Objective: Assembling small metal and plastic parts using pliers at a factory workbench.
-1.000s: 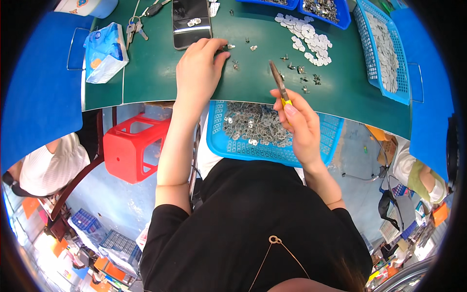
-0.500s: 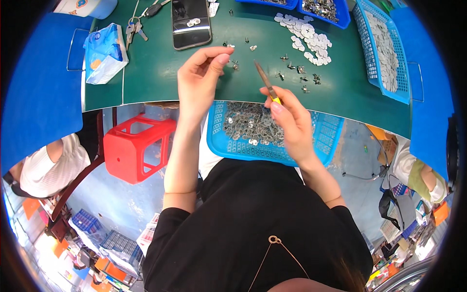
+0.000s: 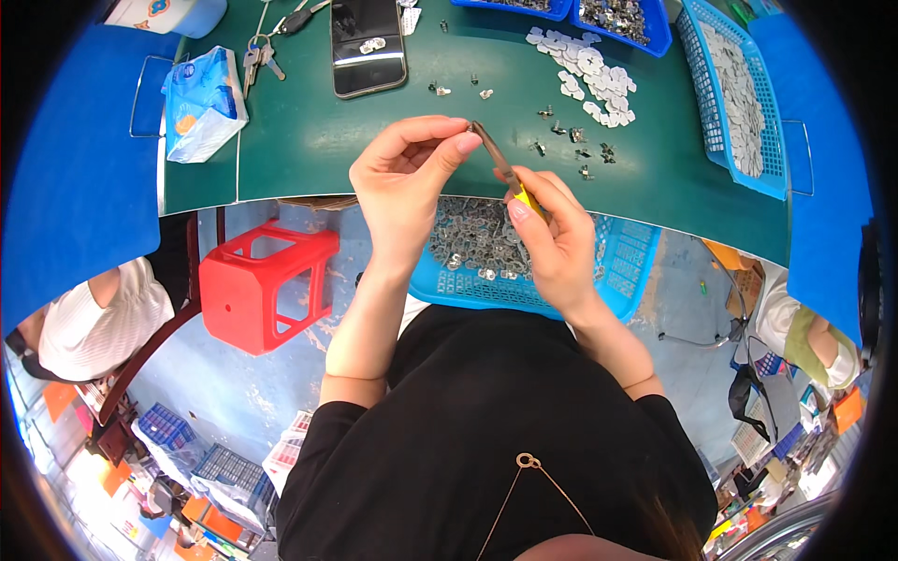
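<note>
Both hands are closer together than a second ago: the bare left hand [image 3: 402,173] has come down and back from beside the phone, and the bare right hand [image 3: 559,238] has swung its tool leftward, so that the tip now meets the left fingertips. Beneath them spreads the dark green, smooth tabletop [image 3: 290,122]. Just below its near edge sits a light-blue plastic basket [image 3: 629,266] of grey metal pieces, partly hidden by the right hand. Farther back on the tabletop lies a black, glossy rectangular phone [image 3: 369,70]. Right of it, flat white pieces [image 3: 608,82] overlap in a loose heap. Closed around its handle, the right grip holds a slim steel hand tool [image 3: 505,173], bright yellow at the handle, with narrow dark jaws tapering to a point and tilted up to the left. Small dark metal parts [image 3: 577,136] are scattered to the right of the tip. Smallest is a tiny metallic piece [image 3: 470,128] at the tool's tip, pinched in the left grip between thumb and forefinger; mostly covered, its shape cannot be told.
</note>
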{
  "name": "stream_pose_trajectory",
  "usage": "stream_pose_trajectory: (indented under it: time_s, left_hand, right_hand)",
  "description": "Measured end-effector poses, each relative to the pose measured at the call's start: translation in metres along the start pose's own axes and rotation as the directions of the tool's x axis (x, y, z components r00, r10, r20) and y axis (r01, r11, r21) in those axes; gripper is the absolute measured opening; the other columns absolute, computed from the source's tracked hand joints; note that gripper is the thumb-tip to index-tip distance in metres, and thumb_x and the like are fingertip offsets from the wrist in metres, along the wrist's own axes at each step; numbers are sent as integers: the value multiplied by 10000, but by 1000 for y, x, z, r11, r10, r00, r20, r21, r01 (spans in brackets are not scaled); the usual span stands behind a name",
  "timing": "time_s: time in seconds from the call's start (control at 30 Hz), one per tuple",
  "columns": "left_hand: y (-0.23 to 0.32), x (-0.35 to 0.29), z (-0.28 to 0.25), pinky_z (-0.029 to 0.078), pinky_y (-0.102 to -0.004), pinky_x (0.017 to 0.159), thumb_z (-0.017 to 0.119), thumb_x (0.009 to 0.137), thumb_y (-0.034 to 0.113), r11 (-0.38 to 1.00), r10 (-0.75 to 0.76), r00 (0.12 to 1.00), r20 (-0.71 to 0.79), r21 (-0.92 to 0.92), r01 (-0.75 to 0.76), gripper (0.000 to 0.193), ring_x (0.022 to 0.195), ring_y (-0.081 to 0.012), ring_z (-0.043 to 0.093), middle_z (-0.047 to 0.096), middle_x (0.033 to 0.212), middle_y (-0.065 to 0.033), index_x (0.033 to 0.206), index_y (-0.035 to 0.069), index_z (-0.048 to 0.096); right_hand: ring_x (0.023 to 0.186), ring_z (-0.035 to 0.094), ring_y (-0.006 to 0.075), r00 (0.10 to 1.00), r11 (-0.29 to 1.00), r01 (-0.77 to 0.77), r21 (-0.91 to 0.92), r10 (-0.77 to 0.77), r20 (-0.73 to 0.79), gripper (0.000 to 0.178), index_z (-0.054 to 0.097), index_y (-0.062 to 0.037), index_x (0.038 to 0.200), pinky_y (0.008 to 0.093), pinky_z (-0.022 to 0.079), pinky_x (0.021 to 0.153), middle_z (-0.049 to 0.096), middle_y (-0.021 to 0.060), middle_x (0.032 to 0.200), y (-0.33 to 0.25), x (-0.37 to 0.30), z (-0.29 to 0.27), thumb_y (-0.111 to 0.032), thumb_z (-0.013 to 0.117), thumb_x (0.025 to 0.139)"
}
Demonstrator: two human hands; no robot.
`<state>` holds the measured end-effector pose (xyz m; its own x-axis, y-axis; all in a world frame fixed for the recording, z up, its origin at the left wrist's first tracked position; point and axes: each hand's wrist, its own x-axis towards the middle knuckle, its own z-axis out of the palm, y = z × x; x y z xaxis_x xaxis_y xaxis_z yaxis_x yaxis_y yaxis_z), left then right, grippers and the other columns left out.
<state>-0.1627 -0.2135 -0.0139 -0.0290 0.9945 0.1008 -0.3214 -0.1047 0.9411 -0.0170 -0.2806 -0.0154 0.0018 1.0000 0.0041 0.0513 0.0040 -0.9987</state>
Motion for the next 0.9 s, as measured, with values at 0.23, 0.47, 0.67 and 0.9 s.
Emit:
stream_pose_trajectory:
  time_s: [0.23, 0.47, 0.67, 0.9]
  left_hand:
    - [1, -1, 0, 510, -218, 736, 697, 764, -66, 998, 43, 999, 24, 33, -44, 153, 799, -115, 625, 653, 883, -76, 908, -26, 664]
    - [-3, -2, 3, 533, -259, 728, 695, 803, 19, 1000, 9, 999, 39, 23, -10, 178, 780, -144, 638, 664, 908, -108, 963, -22, 629]
    - [-7, -6, 7, 548, -310, 767, 642, 859, 71, 988, -89, 995, 50, -120, 95, 157, 805, -177, 657, 670, 944, -160, 972, -36, 617]
    - [-3, -8, 10, 556, -310, 755, 637, 860, 58, 999, -2, 999, 36, -32, 4, 159, 801, -181, 660, 672, 920, -157, 979, -45, 616]
  right_hand:
    - [845, 491, 84, 999, 997, 33, -67, -33, 3, 307, 536, 55, 1194, 210, 402, 735, 585, 82, 1057, 3, -1, -3, -51, 518, 906]
    - [716, 468, 85, 996, 995, 59, -83, -64, -57, 260, 566, 64, 1126, 218, 381, 628, 552, 56, 895, 0, 1, 1, -45, 534, 892]
    - [635, 450, 73, 996, 999, 34, 1, -34, -85, 239, 585, 62, 1091, 220, 362, 553, 527, 42, 804, -10, -1, 2, -45, 552, 880]
    - [634, 401, 20, 999, 1000, 15, 20, -14, -47, 299, 597, 42, 1128, 168, 307, 535, 534, 8, 857, -8, -3, 0, -126, 487, 907]
